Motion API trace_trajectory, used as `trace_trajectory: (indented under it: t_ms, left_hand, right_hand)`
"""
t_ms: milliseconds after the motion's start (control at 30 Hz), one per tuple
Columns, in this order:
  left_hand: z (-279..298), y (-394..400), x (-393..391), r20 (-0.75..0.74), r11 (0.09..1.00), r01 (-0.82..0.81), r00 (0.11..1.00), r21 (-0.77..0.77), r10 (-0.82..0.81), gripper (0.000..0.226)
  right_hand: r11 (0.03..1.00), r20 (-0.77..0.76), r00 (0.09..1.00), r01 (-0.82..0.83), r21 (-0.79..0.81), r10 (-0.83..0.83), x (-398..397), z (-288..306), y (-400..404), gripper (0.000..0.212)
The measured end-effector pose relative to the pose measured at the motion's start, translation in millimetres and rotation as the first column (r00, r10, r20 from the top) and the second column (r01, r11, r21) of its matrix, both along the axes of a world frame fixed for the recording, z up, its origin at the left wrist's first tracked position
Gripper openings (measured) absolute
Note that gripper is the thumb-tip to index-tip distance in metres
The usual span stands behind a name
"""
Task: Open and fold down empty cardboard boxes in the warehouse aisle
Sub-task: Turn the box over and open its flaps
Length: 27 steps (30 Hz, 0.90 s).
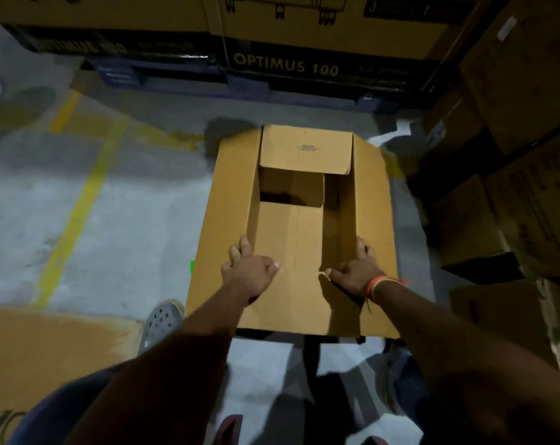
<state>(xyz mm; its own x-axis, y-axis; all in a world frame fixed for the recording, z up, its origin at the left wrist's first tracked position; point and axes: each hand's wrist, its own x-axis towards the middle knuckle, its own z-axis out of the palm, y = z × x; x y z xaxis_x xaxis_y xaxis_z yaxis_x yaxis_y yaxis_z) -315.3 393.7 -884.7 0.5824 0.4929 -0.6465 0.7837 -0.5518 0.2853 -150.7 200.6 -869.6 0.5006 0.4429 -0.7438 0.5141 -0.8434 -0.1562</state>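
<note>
An empty brown cardboard box [230, 200] stands on the concrete floor in the middle of the view, its top open. The far flap [306, 149] is tilted inward, the side flaps hang outward, and the near flap lies toward me. My left hand [248, 271] rests on the near left corner, fingers spread over the left side flap's fold and thumb on the near flap. My right hand [357, 268], with an orange wristband, grips the near right corner, fingers curled over the right wall's rim.
Large boxes marked OPTIMUS 100 [285, 64] line the far side on blue pallets. Stacked cartons [512, 175] crowd the right. A flat cardboard sheet [47, 345] lies at lower left beside my grey shoe [163, 319]. Yellow floor lines [79, 200] run on the left.
</note>
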Motion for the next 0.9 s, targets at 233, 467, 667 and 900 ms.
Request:
trace_trajectory:
  t_ms: [233,467,667,900]
  left_hand:
    - [69.6,-9.0,-18.0,0.073,0.921,0.233,0.972,-0.312,-0.221,0.027]
    - [9.4,-67.3,-64.2,0.026,0.824,0.528,0.845,-0.205,-0.535,0.11]
    - [-28.7,-83.0,-57.7,-0.036,0.774,0.632,0.774,0.014,-0.632,0.081]
    - [-49.4,-73.8,-51.1,0.022,0.802,0.597,0.802,-0.027,-0.596,0.04]
  right_hand:
    - [0.994,-0.149,0.987,-0.043,0.097,0.057,-21.2,67.1,-20.5,0.034]
    - [0.918,-0.073,0.915,-0.396,0.029,0.397,-94.2,11.9,-49.2,0.122]
    - [0.924,-0.028,0.924,-0.38,0.029,0.381,-108.9,-50.1,-37.5,0.103]
    - [0.935,-0.116,0.928,-0.354,0.031,0.355,-98.0,-62.5,-32.3,0.077]
